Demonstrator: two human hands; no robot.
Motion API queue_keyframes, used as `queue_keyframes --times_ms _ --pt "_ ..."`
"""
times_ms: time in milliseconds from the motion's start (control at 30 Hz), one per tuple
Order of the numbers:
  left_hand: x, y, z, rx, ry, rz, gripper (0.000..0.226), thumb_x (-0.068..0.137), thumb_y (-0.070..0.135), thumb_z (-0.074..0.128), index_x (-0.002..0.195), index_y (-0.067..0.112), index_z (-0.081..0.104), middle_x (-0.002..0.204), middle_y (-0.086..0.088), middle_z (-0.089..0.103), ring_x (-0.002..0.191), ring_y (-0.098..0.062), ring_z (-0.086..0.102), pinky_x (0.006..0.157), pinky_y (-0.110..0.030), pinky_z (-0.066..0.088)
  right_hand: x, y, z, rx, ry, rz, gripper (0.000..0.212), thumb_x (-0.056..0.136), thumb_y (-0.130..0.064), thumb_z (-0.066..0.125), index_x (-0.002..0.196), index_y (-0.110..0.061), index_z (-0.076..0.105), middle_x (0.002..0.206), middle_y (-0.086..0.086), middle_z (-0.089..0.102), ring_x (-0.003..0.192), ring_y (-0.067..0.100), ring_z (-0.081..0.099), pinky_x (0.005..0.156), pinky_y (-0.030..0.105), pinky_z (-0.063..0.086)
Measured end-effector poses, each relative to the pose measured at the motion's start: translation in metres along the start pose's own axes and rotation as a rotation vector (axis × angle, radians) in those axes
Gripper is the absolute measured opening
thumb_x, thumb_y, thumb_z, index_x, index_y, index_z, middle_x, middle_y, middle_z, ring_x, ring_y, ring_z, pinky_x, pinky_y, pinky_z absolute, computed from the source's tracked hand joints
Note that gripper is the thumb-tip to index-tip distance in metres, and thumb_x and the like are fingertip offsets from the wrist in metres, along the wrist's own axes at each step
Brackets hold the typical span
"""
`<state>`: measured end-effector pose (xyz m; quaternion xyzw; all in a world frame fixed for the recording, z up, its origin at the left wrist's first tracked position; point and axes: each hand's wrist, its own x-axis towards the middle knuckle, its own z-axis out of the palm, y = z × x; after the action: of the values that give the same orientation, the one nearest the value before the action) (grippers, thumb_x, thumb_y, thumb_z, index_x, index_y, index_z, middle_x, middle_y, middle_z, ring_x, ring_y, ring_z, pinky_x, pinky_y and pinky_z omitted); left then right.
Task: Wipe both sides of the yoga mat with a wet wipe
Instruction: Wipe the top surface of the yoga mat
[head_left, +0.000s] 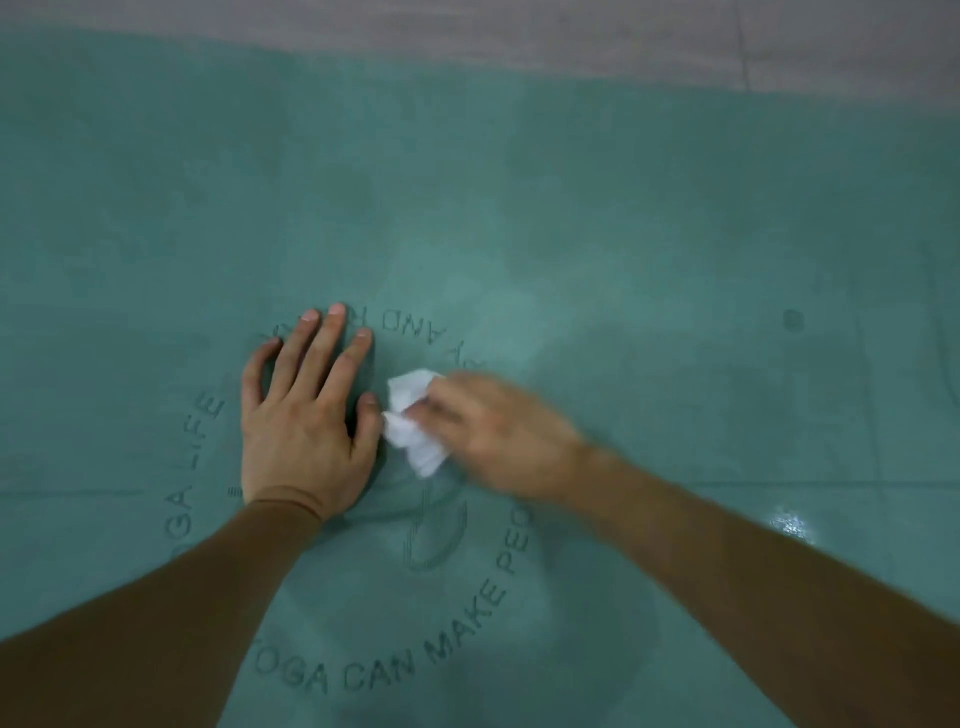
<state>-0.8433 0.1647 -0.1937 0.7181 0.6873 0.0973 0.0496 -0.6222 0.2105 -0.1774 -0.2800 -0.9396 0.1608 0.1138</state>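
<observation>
Mat (623, 208): two hands, one wipe (413, 423).

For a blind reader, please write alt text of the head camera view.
A right hand rubs a crumpled white wet wipe on a teal yoga mat, while the left hand lies flat beside it. Circular printed lettering surrounds both hands.

Views: one, worn on my head. Facing: forward and steeply down, onto the teal yoga mat (623, 218) spread below me. Range: close; the mat fills nearly the whole frame, a strip of grey floor (519, 31) showing along the top edge. My forearms enter from both lower corners. Wide-angle lens bends the edges. No second view to overlap.
</observation>
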Motion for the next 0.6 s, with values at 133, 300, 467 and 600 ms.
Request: queue_keyframes --times_ms 133,300,467,600 --pt "-0.001 0.001 0.000 0.014 0.010 -0.005 0.059 0.100 0.036 0.046 0.156 0.018 0.050 0.173 -0.002 0.030 0.161 -0.021 0.023 0.126 -0.056 0.022 0.010 0.105 -0.047 -0.184 0.347 0.899 0.030 0.098 -0.006 0.052 0.122 -0.005 0.069 0.112 0.017 0.058 0.096 0.040 0.062 0.079 0.037 0.043" --pt "0.000 0.002 -0.001 0.007 0.001 -0.008 0.059 0.100 0.035 0.046 0.155 0.017 0.050 0.172 -0.003 0.030 0.161 -0.021 0.023 0.126 -0.056 0.022 0.026 0.039 0.002 -0.043 0.451 0.686 0.032 0.086 0.013 0.067 0.116 0.002 0.071 0.099 0.018 0.061 0.085 0.036 0.060 0.077 0.039 0.052" --pt "0.000 0.003 -0.002 -0.003 -0.018 -0.009 0.059 0.100 0.035 0.048 0.155 0.016 0.050 0.173 -0.003 0.028 0.162 -0.021 0.022 0.126 -0.057 0.021 0.019 0.034 0.011 0.042 0.403 0.697 0.039 0.089 0.012 0.064 0.124 -0.005 0.070 0.098 0.012 0.053 0.085 0.029 0.054 0.076 0.041 0.053" --pt "-0.001 0.003 -0.003 -0.011 -0.016 -0.004 0.058 0.099 0.034 0.050 0.154 0.014 0.052 0.173 -0.004 0.029 0.161 -0.023 0.023 0.126 -0.057 0.022 0.022 0.028 0.014 0.000 0.374 0.691 0.042 0.089 0.011 0.062 0.127 -0.005 0.069 0.104 0.014 0.054 0.088 0.030 0.054 0.080 0.041 0.052"
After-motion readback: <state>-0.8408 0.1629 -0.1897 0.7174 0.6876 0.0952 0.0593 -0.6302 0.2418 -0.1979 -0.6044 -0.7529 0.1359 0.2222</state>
